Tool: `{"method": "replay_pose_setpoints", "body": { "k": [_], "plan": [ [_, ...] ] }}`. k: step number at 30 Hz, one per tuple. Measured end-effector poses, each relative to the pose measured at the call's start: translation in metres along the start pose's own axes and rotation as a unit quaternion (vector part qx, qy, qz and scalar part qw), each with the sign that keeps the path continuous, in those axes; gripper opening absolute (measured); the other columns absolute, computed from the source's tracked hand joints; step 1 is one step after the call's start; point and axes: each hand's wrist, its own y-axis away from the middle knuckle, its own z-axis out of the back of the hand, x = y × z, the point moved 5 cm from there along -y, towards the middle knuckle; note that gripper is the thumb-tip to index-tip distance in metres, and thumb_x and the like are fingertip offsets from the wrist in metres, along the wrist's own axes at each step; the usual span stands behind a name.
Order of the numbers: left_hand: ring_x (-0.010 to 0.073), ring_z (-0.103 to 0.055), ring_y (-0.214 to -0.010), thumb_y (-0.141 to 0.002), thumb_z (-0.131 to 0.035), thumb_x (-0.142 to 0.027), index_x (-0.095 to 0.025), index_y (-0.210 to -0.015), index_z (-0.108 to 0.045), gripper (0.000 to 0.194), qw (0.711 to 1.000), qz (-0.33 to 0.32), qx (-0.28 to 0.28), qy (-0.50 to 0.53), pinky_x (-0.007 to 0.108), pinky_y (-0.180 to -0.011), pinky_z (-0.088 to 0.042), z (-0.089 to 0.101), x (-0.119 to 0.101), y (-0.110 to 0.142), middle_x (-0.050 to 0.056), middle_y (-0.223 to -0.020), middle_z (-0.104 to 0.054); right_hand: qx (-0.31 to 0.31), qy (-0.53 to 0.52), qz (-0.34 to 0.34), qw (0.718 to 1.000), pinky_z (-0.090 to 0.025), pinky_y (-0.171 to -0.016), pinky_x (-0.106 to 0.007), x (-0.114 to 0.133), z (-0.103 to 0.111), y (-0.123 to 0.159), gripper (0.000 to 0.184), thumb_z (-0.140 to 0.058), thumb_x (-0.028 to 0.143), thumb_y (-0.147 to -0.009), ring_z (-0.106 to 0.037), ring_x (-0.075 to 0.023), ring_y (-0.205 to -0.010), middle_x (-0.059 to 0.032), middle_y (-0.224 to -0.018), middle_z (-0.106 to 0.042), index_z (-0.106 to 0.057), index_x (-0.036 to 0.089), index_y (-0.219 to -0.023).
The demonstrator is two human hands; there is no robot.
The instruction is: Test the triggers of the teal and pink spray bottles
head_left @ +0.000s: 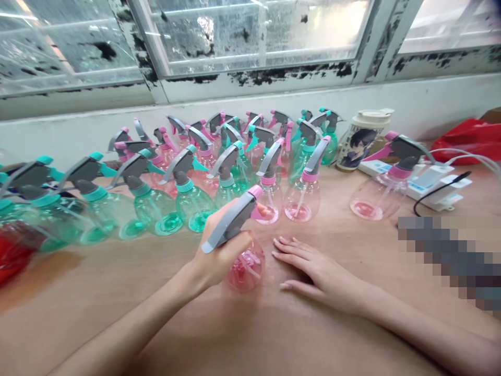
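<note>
My left hand is wrapped round the neck of a pink spray bottle with a grey trigger head and a pink nozzle tip. Part of its neck is hidden behind my fingers. My right hand lies flat on the table just right of that bottle, fingers stretched out, holding nothing. Beyond them stand two more pink spray bottles. To the left runs a row of green spray bottles with grey and turquoise heads.
Several more pink and green bottles crowd toward the window wall. Right of them are a printed cup, a lone pink bottle, a white power strip with cables and a red bag. Another red bag sits far left.
</note>
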Motion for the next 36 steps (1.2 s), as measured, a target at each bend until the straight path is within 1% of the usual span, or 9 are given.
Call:
{"method": "replay_pose_setpoints", "body": {
  "k": [6,12,15,19,24,26,29,32,36],
  "plan": [
    [0.0142,-0.047,-0.051,-0.069,-0.054,-0.020,-0.021,-0.087,-0.064,0.021,0.999,-0.002,-0.019,-0.029,0.027,-0.052,-0.039,0.000,-0.001,0.000,-0.002,-0.065,-0.058,0.006,0.017,0.002,1.000,-0.029,-0.118,-0.049,0.000,-0.002,0.000,0.063,-0.051,0.053,-0.095,-0.033,-0.0266,-0.143,-0.0133,-0.152,-0.040,-0.045,0.013,-0.143],
    [0.0136,-0.044,-0.051,-0.070,-0.054,-0.021,-0.022,-0.070,-0.055,0.002,0.999,0.023,-0.035,-0.033,0.026,-0.051,-0.038,0.002,0.005,0.004,-0.004,-0.059,-0.051,-0.009,0.012,0.003,1.000,-0.032,-0.117,-0.048,0.000,-0.002,0.001,0.063,-0.054,0.053,-0.093,-0.036,-0.0272,-0.142,-0.0149,-0.151,-0.043,-0.047,0.012,-0.140],
    [0.0122,-0.040,-0.048,-0.070,-0.055,-0.022,-0.022,-0.061,-0.047,0.011,0.997,0.038,-0.053,-0.032,0.025,-0.047,-0.035,0.002,0.007,0.005,-0.005,-0.055,-0.045,-0.029,-0.009,-0.009,0.999,-0.035,-0.115,-0.049,-0.001,-0.001,0.003,0.058,-0.058,0.050,-0.092,-0.041,-0.0284,-0.139,-0.0147,-0.148,-0.048,-0.049,0.015,-0.137],
    [0.0138,-0.045,-0.051,-0.070,-0.057,-0.023,-0.022,-0.067,-0.053,0.006,0.998,0.033,-0.045,-0.030,0.025,-0.049,-0.039,-0.005,0.004,0.002,-0.004,-0.058,-0.049,-0.071,-0.063,-0.029,0.995,-0.042,-0.110,-0.049,0.004,0.003,0.005,0.060,-0.064,0.046,-0.088,-0.050,-0.0296,-0.132,-0.0157,-0.142,-0.053,-0.046,0.017,-0.137],
    [0.0175,-0.056,-0.061,-0.075,-0.056,-0.024,-0.022,-0.076,-0.060,0.005,0.999,0.002,-0.036,-0.030,0.029,-0.058,-0.048,-0.028,-0.003,0.000,-0.001,-0.066,-0.059,-0.139,-0.143,-0.004,0.980,-0.048,-0.102,-0.044,0.024,0.023,0.004,0.079,-0.076,0.049,-0.077,-0.056,-0.0292,-0.124,-0.0159,-0.138,-0.055,-0.038,0.019,-0.139],
    [0.0192,-0.060,-0.066,-0.077,-0.056,-0.024,-0.021,-0.082,-0.063,0.010,0.999,-0.005,-0.032,-0.040,0.030,-0.063,-0.051,-0.040,-0.006,-0.002,0.001,-0.072,-0.064,-0.171,-0.160,0.011,0.972,-0.049,-0.101,-0.043,0.030,0.033,0.005,0.083,-0.080,0.048,-0.073,-0.057,-0.0291,-0.123,-0.0141,-0.137,-0.055,-0.037,0.022,-0.139],
    [0.0210,-0.064,-0.076,-0.078,-0.055,-0.020,-0.022,-0.098,-0.067,0.024,0.997,-0.050,-0.028,-0.052,0.033,-0.070,-0.053,-0.061,-0.015,-0.010,0.003,-0.087,-0.068,-0.209,-0.167,-0.010,0.963,-0.051,-0.097,-0.043,0.031,0.045,0.008,0.084,-0.083,0.045,-0.069,-0.060,-0.0291,-0.117,-0.0120,-0.131,-0.058,-0.038,0.023,-0.136],
    [0.0219,-0.066,-0.085,-0.078,-0.055,-0.016,-0.023,-0.108,-0.066,0.034,0.994,-0.101,-0.013,-0.045,0.035,-0.077,-0.054,-0.084,-0.024,-0.021,0.004,-0.101,-0.069,-0.246,-0.153,-0.052,0.956,-0.052,-0.092,-0.046,0.023,0.052,0.017,0.077,-0.083,0.043,-0.069,-0.061,-0.0306,-0.112,-0.0116,-0.123,-0.062,-0.042,0.023,-0.130],
    [0.0242,-0.064,-0.100,-0.079,-0.058,-0.017,-0.022,-0.116,-0.062,0.037,0.994,-0.108,0.014,-0.027,0.037,-0.086,-0.053,-0.111,-0.032,-0.034,0.006,-0.110,-0.067,-0.254,-0.128,-0.103,0.953,-0.054,-0.086,-0.048,0.007,0.057,0.033,0.058,-0.078,0.045,-0.073,-0.063,-0.0311,-0.105,-0.0101,-0.112,-0.064,-0.048,0.023,-0.118]
  ]
}}
